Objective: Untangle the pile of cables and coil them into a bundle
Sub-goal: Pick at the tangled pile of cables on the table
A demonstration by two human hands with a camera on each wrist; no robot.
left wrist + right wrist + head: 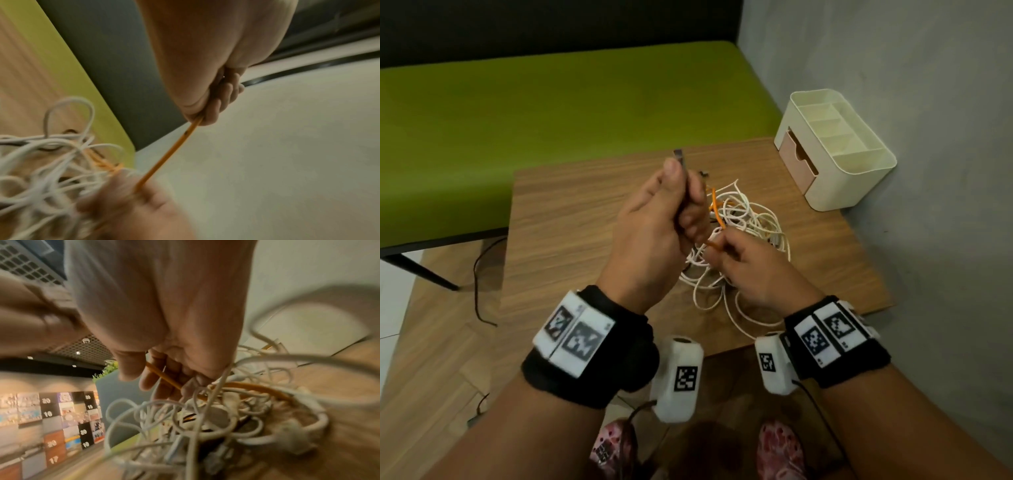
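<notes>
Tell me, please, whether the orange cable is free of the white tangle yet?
Not yet: the orange cable still runs into the white cables, though both hands grip its free stretch.

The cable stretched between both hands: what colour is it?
Orange cable, clearest in the left wrist view.

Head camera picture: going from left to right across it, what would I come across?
Green bench → left hand gripping the orange cable → right hand pinching that cable → white desk organizer → grey wall.
</notes>
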